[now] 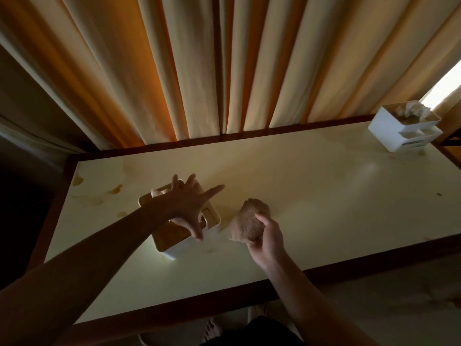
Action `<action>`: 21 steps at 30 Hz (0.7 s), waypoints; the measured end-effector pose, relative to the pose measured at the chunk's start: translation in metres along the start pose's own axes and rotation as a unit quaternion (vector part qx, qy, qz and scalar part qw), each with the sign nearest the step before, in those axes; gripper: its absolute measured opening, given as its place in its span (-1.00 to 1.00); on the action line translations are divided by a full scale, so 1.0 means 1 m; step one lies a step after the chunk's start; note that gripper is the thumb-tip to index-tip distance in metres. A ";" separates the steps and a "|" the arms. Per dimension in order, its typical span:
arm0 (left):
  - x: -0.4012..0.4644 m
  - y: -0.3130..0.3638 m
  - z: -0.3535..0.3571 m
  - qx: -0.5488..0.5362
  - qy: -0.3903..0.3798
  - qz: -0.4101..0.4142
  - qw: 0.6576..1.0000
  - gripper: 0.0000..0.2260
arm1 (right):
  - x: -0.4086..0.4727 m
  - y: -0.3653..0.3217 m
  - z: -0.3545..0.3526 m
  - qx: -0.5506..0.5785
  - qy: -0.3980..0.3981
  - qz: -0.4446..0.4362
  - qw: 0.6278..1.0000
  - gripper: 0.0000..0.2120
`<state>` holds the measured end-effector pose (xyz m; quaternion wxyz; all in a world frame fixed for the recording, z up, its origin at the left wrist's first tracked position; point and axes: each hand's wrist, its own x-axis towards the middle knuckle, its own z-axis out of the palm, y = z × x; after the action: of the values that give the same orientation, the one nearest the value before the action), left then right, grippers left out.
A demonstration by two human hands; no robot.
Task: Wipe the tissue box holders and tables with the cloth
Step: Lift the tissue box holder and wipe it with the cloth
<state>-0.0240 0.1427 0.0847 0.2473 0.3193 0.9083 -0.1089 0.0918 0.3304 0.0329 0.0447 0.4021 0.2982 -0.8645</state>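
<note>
Crumpled cloth (249, 224) gripped by right hand (268, 237), left hand (185, 208) spread over boxy white holder (174, 247)

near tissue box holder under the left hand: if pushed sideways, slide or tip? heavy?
The near tissue box holder is low and wide with a flat base, so it would probably slide on the smooth table, not tip. It looks like thin white plastic, so likely light and stiff. The left hand spreads over it, probably enough to steady it.

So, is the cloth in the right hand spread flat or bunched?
Bunched. The right hand grips the cloth as a crumpled wad, held just above the table.
</note>
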 end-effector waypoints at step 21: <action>-0.015 -0.010 0.005 -0.071 -0.036 -0.121 0.989 0.34 | 0.034 -0.023 0.027 -0.130 -0.087 0.000 0.988 -0.87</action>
<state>-0.0178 0.1253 0.0887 0.2873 0.1841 0.9362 -0.0846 0.0438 0.3394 0.0329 0.1221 0.3158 0.4030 -0.8503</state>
